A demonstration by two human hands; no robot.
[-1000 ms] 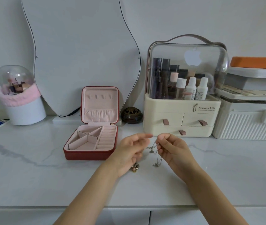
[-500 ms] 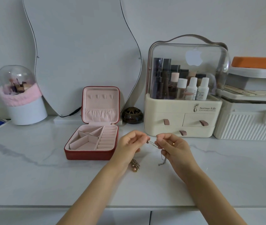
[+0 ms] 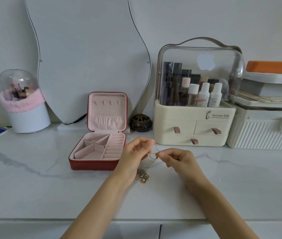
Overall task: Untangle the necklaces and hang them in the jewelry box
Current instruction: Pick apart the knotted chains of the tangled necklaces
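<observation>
A thin silver necklace chain (image 3: 154, 152) is stretched between my two hands above the white marble counter. My left hand (image 3: 135, 154) pinches its upper end with thumb and fingertips. My right hand (image 3: 178, 158) pinches the chain lower down, fingers curled. A gold pendant cluster with beads (image 3: 143, 175) lies on the counter under my left wrist. The red jewelry box (image 3: 95, 163) stands open to the left of my hands, with pink lining, empty compartments, and small hooks in its upright lid (image 3: 107, 111).
A cream cosmetics organizer (image 3: 193, 128) with drawers stands behind my hands. Right of it is a white ribbed case (image 3: 264, 135). A wavy mirror (image 3: 85, 57), a dark round pot (image 3: 141, 122) and a domed brush holder (image 3: 25, 107) line the back. The counter's front edge runs along (image 3: 33, 219).
My left hand rose a little and my right hand dropped, so the chain now runs slanted between them. The dangling end that hung below my right hand is drawn up.
</observation>
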